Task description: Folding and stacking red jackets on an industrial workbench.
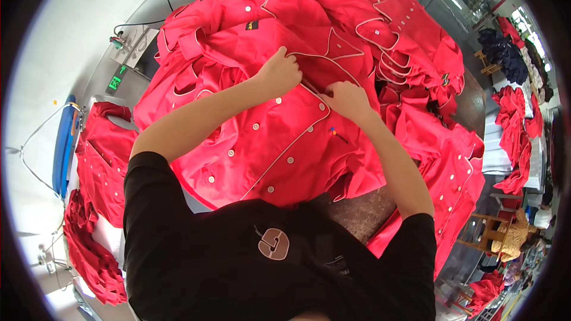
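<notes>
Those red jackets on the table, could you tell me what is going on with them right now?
A person in a black shirt leans over a table heaped with red jackets. Both hands rest on the top red jacket, which lies spread open with its white buttons showing: the left hand pinches the piped edge near the collar, and the right hand presses the front opening close beside it. More red garments hang around the table.

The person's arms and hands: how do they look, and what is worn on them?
Both forearms are bare. The left hand and right hand wear no gloves. Short black sleeves of a black T-shirt end above the elbows. No watch or ring can be seen.
</notes>
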`<state>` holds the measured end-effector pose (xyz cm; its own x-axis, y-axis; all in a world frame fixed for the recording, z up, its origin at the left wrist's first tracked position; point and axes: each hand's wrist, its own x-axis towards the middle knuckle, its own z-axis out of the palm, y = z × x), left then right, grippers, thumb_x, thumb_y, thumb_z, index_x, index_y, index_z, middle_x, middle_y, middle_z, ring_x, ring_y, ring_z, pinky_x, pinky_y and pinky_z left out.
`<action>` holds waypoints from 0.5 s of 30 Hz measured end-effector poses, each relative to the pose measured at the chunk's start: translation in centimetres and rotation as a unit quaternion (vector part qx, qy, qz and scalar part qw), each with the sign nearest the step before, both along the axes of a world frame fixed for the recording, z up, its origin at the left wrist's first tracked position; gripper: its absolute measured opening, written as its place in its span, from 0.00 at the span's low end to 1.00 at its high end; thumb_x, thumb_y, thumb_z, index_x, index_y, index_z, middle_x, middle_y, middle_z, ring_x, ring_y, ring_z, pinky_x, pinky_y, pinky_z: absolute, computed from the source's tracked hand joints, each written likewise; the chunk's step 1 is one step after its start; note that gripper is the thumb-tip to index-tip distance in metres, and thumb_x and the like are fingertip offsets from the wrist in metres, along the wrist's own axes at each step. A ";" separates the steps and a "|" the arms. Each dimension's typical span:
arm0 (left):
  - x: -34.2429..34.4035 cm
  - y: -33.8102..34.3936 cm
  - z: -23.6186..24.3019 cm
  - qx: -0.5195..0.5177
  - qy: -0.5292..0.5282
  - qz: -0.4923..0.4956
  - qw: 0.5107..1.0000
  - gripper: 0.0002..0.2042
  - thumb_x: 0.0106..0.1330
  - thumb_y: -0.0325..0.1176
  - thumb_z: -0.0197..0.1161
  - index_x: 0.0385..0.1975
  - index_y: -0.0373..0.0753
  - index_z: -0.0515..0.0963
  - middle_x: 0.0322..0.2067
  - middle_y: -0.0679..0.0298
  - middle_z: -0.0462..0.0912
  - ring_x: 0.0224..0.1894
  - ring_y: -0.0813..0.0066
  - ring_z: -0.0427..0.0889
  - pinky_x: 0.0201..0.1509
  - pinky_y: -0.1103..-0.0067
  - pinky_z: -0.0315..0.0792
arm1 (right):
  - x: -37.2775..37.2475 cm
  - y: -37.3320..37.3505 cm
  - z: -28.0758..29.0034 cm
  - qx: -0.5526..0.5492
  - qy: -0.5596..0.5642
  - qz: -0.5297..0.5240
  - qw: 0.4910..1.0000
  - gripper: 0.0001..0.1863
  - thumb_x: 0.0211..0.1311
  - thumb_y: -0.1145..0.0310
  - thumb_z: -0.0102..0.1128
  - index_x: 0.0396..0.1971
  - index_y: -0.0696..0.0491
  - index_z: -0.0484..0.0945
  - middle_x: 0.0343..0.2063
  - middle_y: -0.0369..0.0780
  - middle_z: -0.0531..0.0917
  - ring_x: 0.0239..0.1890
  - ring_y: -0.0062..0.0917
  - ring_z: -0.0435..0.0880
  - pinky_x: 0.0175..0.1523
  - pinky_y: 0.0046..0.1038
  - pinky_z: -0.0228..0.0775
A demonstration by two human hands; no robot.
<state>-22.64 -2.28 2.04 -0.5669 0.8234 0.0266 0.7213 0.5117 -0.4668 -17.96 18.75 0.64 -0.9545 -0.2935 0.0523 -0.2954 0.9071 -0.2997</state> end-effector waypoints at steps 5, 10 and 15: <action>1.1 -0.4 -0.9 0.020 0.013 0.022 0.999 0.03 0.52 0.32 0.57 0.24 0.46 0.78 0.26 0.71 0.76 0.36 0.76 0.72 0.43 0.75 0.62 | -1.3 -1.9 2.3 0.114 -0.121 0.048 0.985 0.17 0.51 0.53 0.57 0.26 0.52 0.82 0.28 0.44 0.83 0.36 0.37 0.83 0.42 0.37 0.74; 1.5 -2.6 -1.7 0.123 0.024 -0.033 0.992 0.03 0.52 0.31 0.56 0.26 0.43 0.76 0.28 0.68 0.74 0.39 0.73 0.72 0.49 0.72 0.63 | -3.3 -4.0 -1.2 -0.011 -0.126 0.037 0.991 0.11 0.52 0.62 0.57 0.26 0.55 0.80 0.28 0.48 0.81 0.35 0.41 0.81 0.39 0.39 0.73; 2.5 -4.4 -1.3 0.176 0.057 -0.050 0.981 0.06 0.53 0.31 0.57 0.30 0.42 0.74 0.29 0.66 0.72 0.41 0.70 0.71 0.59 0.65 0.61 | -4.3 -6.5 -3.1 -0.139 -0.138 0.016 0.980 0.11 0.54 0.64 0.57 0.24 0.58 0.81 0.23 0.49 0.80 0.31 0.38 0.81 0.37 0.36 0.71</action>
